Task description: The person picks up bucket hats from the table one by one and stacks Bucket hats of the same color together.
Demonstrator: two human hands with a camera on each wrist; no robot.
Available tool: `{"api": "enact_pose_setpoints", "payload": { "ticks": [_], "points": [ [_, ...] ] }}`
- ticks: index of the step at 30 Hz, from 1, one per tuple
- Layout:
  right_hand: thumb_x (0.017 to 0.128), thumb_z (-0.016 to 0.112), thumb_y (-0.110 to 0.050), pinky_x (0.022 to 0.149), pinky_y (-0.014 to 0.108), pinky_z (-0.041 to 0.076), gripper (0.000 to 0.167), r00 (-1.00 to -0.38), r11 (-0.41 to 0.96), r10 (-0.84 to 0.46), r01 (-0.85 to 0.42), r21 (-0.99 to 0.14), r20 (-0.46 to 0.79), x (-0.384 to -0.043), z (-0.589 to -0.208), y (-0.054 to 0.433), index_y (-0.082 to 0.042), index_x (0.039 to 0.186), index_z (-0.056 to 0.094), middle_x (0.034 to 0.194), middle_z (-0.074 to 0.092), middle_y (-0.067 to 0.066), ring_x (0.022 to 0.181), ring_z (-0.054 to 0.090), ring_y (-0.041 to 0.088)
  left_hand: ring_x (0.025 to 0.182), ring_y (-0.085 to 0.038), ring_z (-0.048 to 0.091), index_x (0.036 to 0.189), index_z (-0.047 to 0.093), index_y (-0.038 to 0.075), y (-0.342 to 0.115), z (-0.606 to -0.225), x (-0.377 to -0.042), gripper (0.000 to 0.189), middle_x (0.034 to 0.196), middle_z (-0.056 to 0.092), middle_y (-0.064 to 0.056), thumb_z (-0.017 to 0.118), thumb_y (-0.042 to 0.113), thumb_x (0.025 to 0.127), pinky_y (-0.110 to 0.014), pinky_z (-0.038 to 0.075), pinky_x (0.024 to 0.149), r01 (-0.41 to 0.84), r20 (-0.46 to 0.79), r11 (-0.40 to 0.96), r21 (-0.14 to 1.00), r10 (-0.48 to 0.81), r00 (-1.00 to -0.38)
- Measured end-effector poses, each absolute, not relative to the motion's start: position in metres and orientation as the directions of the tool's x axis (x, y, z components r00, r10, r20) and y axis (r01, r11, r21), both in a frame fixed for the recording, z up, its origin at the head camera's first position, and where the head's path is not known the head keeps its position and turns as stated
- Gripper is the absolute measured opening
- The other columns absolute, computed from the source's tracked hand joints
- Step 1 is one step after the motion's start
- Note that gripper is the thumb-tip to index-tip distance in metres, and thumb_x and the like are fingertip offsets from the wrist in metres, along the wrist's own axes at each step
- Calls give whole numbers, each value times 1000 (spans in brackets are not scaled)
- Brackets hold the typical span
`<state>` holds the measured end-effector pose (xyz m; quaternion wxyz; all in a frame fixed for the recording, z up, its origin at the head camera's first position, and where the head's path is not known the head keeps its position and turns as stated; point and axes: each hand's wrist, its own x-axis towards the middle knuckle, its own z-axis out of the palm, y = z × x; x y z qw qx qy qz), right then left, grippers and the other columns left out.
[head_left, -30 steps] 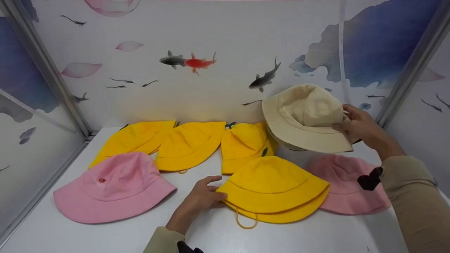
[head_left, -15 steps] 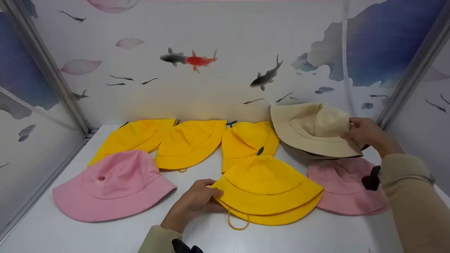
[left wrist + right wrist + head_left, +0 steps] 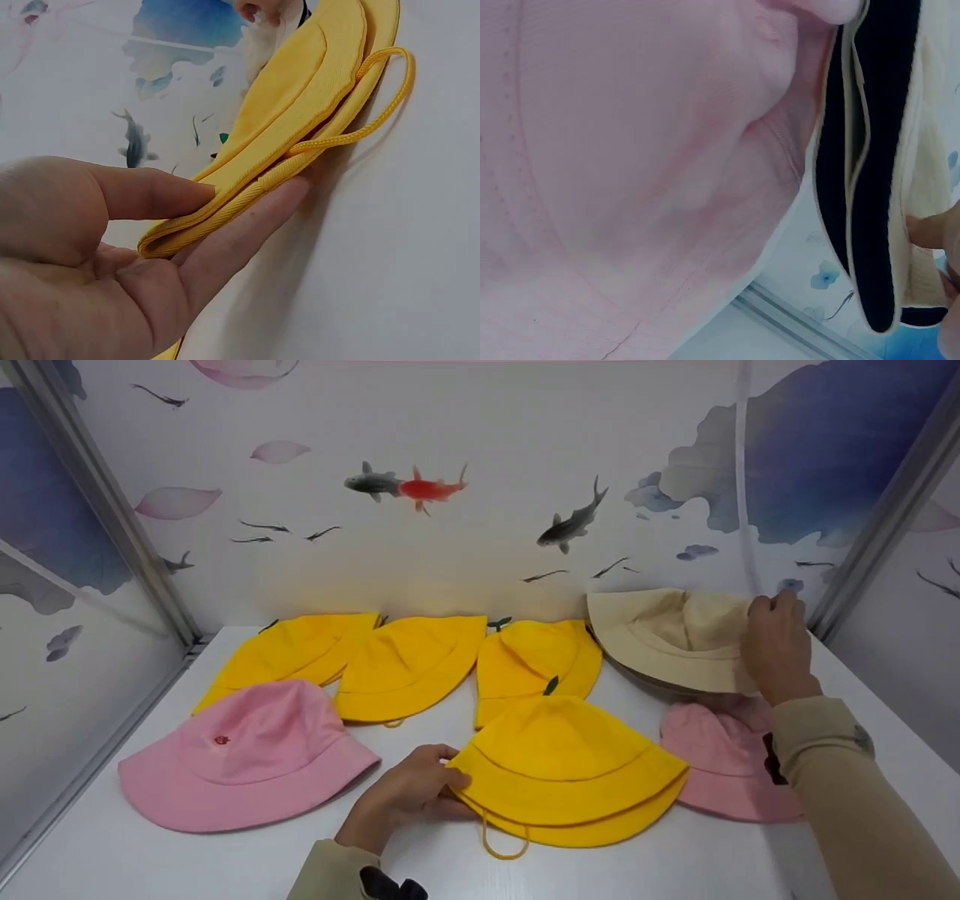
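Note:
My left hand [image 3: 409, 791] pinches the left corner of a folded yellow bucket hat [image 3: 570, 765], thumb on top and fingers beneath, as the left wrist view shows. A yellow cord [image 3: 375, 120] loops from its doubled brim. My right hand [image 3: 780, 645] has its fingers bent over the right end of a beige bucket hat [image 3: 660, 637] at the back right. In the right wrist view the hat's dark lining [image 3: 877, 187] shows between its brim edges, with fingertips against the beige cloth. Below it lies a pink hat [image 3: 727, 765], partly behind my right sleeve.
Along the back lie yellow hats: one at left [image 3: 292, 652], one in the middle [image 3: 412, 667] and one with a green leaf [image 3: 532, 660]. A pink hat [image 3: 247, 765] with a small red motif sits front left. Printed panels [image 3: 315, 570] enclose the white table [image 3: 247, 862].
The beige hat has come down and right onto the back right area. My right hand has shifted at its right end. My left hand has drawn the yellow hat slightly left.

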<state>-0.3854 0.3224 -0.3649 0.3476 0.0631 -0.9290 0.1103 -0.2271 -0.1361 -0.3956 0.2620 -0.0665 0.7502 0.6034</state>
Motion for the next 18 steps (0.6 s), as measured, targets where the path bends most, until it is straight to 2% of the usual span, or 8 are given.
{"api": "enact_pose_setpoints", "payload": {
  "ticks": [6, 8, 10, 14, 18],
  "points": [
    [83, 52, 18, 62, 60, 51, 5, -767, 975, -188, -223, 20, 614, -386, -370, 322, 23, 87, 52, 94, 46, 39, 95, 45, 54, 90, -16, 68, 143, 43, 0, -139, -397, -229, 54, 113, 69, -12, 63, 10, 94, -26, 61, 79, -417, -490, 316, 852, 202, -848],
    [84, 52, 20, 61, 59, 53, 4, -756, 970, -221, -235, 60, 616, -385, -373, 324, 24, 85, 54, 97, 48, 42, 99, 47, 56, 92, -18, 70, 140, 45, -2, -139, -399, -229, 50, 113, 70, -14, 62, 8, 95, -28, 61, 80, -406, -468, 273, 872, 225, -855],
    [84, 52, 22, 59, 57, 55, 6, -715, 960, -266, -256, 112, 646, -385, -376, 326, 25, 82, 56, 98, 51, 44, 100, 50, 57, 94, -20, 71, 139, 45, -4, -138, -400, -228, 48, 114, 70, -16, 60, 6, 95, -31, 62, 81, -394, -444, 223, 891, 250, -861],
    [86, 49, 20, 63, 56, 56, 11, -737, 950, -304, -279, 137, 604, -383, -376, 326, 28, 81, 56, 103, 51, 49, 103, 50, 59, 99, -22, 72, 142, 44, -8, -138, -403, -228, 46, 115, 71, -17, 55, 1, 98, -35, 62, 83, -376, -404, 149, 915, 300, -864],
    [87, 46, 19, 82, 59, 53, 15, -797, 938, -346, -281, 203, 495, -380, -371, 318, 27, 78, 56, 98, 55, 45, 103, 50, 59, 98, -21, 72, 142, 49, -5, -138, -403, -228, 45, 113, 72, -14, 54, 0, 98, -34, 62, 83, -365, -397, 158, 918, 295, -869]
  ]
}}
